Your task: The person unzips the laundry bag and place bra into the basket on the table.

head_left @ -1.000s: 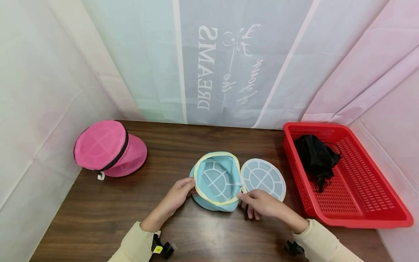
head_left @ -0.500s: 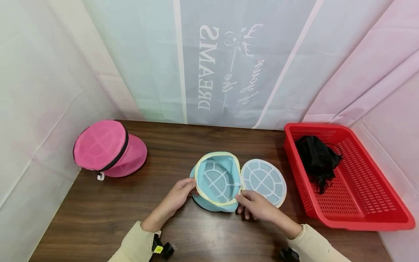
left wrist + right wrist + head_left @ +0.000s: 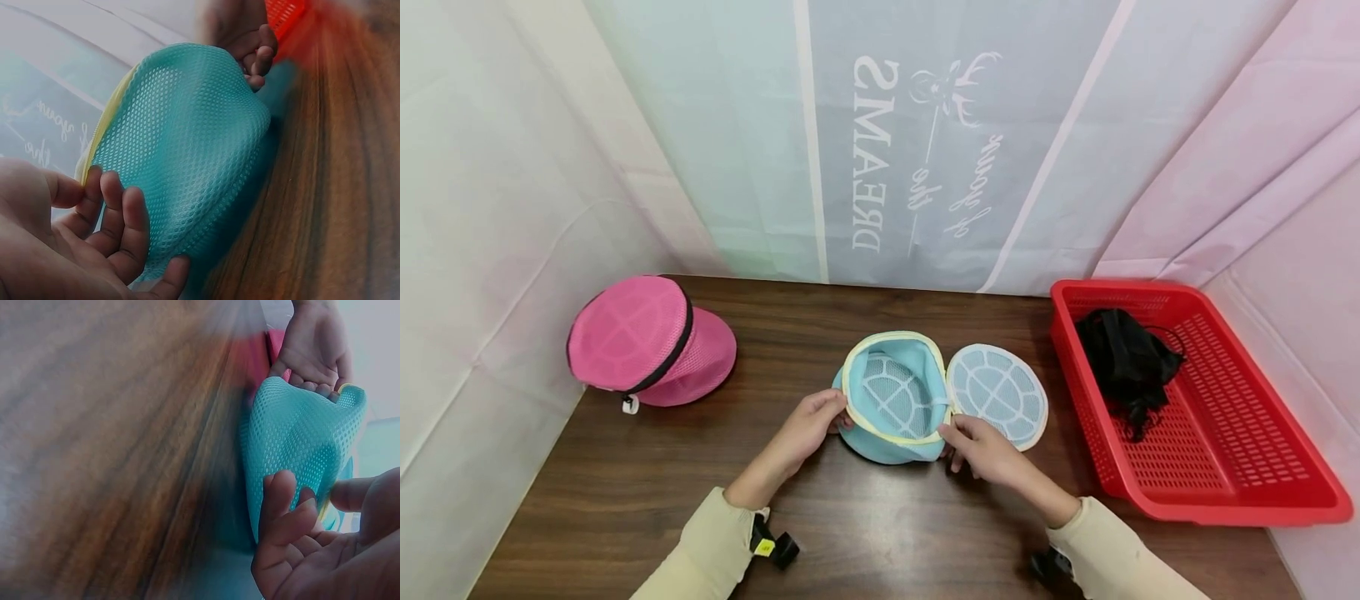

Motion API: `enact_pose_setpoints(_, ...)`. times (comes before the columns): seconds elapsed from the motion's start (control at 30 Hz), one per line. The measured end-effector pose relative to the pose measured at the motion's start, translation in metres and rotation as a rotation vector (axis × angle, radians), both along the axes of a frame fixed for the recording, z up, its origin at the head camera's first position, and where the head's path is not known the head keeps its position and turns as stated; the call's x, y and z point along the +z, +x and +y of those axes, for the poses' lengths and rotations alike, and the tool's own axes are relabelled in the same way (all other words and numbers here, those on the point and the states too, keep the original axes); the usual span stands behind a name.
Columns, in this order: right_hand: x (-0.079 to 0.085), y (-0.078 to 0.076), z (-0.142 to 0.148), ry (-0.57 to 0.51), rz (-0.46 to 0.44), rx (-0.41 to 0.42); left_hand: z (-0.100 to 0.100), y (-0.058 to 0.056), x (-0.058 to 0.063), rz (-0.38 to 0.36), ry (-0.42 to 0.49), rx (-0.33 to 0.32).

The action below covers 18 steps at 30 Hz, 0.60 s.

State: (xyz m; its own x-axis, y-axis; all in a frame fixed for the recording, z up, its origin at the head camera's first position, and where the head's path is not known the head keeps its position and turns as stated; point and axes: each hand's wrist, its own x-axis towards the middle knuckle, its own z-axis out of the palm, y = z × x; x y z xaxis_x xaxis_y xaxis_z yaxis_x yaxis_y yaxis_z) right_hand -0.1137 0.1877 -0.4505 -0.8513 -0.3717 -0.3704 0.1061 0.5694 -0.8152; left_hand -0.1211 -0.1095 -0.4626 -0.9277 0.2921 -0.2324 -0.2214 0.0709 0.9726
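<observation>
A light blue mesh laundry bag [image 3: 880,452] with a yellow zip rim stands on the wooden table, its round top unzipped. That round mesh lid [image 3: 997,392] lies folded out to the right, on the table side nearer the basket. My left hand [image 3: 808,429] pinches the rim at its left; in the left wrist view the thumb and forefinger [image 3: 92,190] meet on the yellow edge. My right hand [image 3: 985,450] pinches the rim at front right, close to the lid's hinge. In the right wrist view its thumb [image 3: 351,494] presses the edge, other fingers curled against the mesh.
On the left stands a pink mesh laundry bag [image 3: 628,333] with a black zip and a white tag. A red plastic basket [image 3: 1217,500] at the right holds a black bundled cloth item [image 3: 1123,354]. A printed curtain [image 3: 737,150] rises behind the table.
The blue bag and its lid have shifted slightly away from me, both hands moving with them. My right hand has come a little left along the rim and now pinches it beside the hinge.
</observation>
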Motion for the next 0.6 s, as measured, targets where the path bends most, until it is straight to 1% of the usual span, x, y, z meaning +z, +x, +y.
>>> enact_pose_setpoints(0.13, -0.002, -0.010, -0.002, 0.011, 0.010, -0.028, 0.001, -0.010, 0.001, -0.001, -0.029, 0.020)
enact_pose_setpoints(0.3, -0.004, -0.022, -0.004, 0.006, 0.021, -0.063, 0.001, -0.026, 0.000, 0.002, -0.069, 0.041)
enact_pose_setpoints(0.43, -0.007, -0.032, -0.006, 0.010, 0.043, -0.077, 0.002, -0.037, -0.003, 0.013, -0.082, 0.051)
enact_pose_setpoints(0.6, -0.010, -0.045, -0.008, 0.015, 0.062, -0.125, 0.007, -0.050, -0.007, 0.031, -0.078, 0.098)
